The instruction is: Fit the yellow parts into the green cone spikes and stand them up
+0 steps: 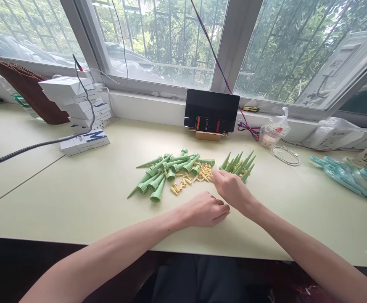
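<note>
Pale tabletop bears yellow pegs beside the curled right grip, any hold unclear.

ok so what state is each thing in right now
Left hand, curled closed, contents hidden
Right hand, fingers bent, grip unclear
Left green cones, lying jumbled
Right green cones, grouped, points up
Yellow pieces, loose, scattered
Black screen, propped up, dark
Phone, lit, showing digits
White boxes, stacked
Plastic bag, gathered at the top

Bright daylight through windows; outer edges stretched, perhaps soft.
</note>
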Available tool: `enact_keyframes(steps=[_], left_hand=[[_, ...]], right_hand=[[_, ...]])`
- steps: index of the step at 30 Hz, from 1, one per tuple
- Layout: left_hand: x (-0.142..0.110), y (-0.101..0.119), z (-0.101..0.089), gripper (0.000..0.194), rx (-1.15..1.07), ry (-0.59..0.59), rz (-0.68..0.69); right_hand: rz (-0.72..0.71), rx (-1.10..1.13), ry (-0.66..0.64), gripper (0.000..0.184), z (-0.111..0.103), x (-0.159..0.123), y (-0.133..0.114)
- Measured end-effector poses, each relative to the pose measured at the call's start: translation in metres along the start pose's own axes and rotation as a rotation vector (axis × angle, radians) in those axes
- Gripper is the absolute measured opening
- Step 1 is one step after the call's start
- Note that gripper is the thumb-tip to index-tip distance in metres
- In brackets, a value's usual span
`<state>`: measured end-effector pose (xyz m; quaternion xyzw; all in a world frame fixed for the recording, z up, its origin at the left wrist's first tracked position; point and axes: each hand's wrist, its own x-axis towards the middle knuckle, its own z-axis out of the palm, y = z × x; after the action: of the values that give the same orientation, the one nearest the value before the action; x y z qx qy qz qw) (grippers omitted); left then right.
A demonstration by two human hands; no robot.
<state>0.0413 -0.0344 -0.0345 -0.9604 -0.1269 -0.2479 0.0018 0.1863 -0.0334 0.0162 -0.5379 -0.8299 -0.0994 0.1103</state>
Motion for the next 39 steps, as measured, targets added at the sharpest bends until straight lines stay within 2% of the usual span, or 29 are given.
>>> enact_keyframes(steps=[6,10,13,19,30,39], left_hand=[[-0.001,-0.005,-0.004,0.028,-0.016,-0.03,-0.022],[-0.001,-0.005,-0.009,0.027,-0.024,-0.042,-0.052],[-0.001,-0.003,-0.011,0.028,-0.022,-0.064,-0.067],[0.0,-0.002,-0.012,0.03,-0.02,-0.057,-0.093],[-0.001,-0.004,-0.006,0.033,-0.024,-0.031,-0.063],[-0.001,-0.004,-0.007,0.031,-0.029,-0.039,-0.088]], right_hand=[[-0.093,0.078,-0.051,0.02,-0.005,0.047,-0.019],[-0.105,0.161,-0.097,0.021,0.003,0.079,-0.025],[-0.146,0.22,-0.105,0.024,0.01,0.093,-0.029],[-0.248,0.224,-0.117,0.022,0.016,0.099,-0.036],[-0.246,0.115,-0.135,0.023,0.024,0.104,-0.048],[-0.27,0.132,-0.107,0.017,0.023,0.101,-0.05]])
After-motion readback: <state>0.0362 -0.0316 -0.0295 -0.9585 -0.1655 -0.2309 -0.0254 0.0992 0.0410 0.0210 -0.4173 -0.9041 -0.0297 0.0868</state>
